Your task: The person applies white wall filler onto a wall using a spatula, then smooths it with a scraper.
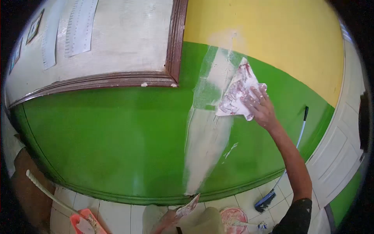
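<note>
My right hand (pixel 260 106) presses a broad, putty-smeared spreader (pixel 237 91) against the wall, fingers spread over its back. Its long edge lies along a white putty strip (pixel 206 136) that runs down the green wall (pixel 136 132) to the baseboard. At the bottom of the view, my left hand (pixel 168 220) is wrapped round a second putty-smeared spreader (pixel 188 206), whose blade points up and to the right. Part of that hand is cut off by the frame. On the floor below, a round tub (pixel 244 210) has pinkish-white smears and a tool in it.
A brown-framed white board (pixel 117 43) with paper strips hangs upper left. A blue-headed broom (pixel 265 201) leans on the wall at right, near a white door (pixel 337 156). An orange-red dustpan (pixel 97 224) with a long handle lies on the tiles at lower left.
</note>
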Demonstrator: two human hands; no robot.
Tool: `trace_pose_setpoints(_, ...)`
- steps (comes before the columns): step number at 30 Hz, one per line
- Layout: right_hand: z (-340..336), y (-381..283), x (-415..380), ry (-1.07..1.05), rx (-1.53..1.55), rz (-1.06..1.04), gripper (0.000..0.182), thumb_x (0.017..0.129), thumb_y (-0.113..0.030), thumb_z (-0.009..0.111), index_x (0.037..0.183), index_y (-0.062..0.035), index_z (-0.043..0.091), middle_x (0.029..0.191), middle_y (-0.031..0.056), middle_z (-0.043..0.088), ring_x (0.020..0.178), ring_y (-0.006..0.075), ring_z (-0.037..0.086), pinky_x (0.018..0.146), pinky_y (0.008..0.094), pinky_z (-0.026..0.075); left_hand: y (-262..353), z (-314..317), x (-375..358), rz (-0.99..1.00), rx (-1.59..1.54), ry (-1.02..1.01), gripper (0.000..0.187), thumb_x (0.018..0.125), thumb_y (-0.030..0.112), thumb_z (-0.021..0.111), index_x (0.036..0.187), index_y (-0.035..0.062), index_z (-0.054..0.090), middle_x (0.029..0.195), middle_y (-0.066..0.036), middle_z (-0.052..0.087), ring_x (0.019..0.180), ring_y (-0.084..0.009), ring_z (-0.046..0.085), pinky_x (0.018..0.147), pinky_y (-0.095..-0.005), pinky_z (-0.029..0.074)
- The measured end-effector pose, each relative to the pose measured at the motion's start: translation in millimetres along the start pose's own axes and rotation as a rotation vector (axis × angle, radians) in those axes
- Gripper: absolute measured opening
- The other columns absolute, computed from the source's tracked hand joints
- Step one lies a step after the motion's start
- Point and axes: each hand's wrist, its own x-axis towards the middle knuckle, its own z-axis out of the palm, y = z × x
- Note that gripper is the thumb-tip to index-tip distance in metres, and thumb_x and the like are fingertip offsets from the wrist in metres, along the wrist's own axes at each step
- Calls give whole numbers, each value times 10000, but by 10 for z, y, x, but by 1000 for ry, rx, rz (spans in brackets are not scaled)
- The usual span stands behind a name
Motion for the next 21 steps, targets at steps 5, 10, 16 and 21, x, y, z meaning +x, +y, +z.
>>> trace_pose_setpoints(5, -482, -192, -467, 222, -144, 144, 345, 837, -110, 594, 1172, -176, 648, 1153, 33, 651, 1268, 252, 473, 1112, 501, 322, -530, 425, 19, 224, -100, 190, 535, 888, 404, 576, 1288, 53, 524, 1234, -140, 586, 1140, -299, 535, 1017, -446, 385)
trace_pose_setpoints(10, -684, -235, 276, 337, -180, 297, 491, 770, -114, 643, 1255, -176, 605, 1138, 50, 657, 1188, 286, 529, 1003, 476, 409, -584, 351, 22, 395, -65, 119, 514, 902, 389, 558, 1274, 35, 527, 1249, -144, 586, 1134, -322, 549, 993, -418, 414)
trace_pose_setpoints(16, -205, -374, 449, 176, -50, 265, 597, 673, -35, 566, 1264, -120, 580, 1229, 104, 602, 1231, 327, 488, 1063, 526, 330, -887, 423, 183, 211, 22, 188, 471, 916, 379, 536, 1244, 41, 548, 1182, -162, 623, 1051, -344, 597, 946, -422, 446)
trace_pose_setpoints(21, 100, -783, -158, 151, 201, 182, 665, 591, -50, 550, 1256, -68, 565, 1299, 161, 538, 1336, 349, 378, 1144, 558, 197, -1412, 578, 389, 293, 7, 162, 498, 921, 429, 528, 1249, 55, 546, 1111, -144, 648, 923, -291, 638, 824, -409, 509)
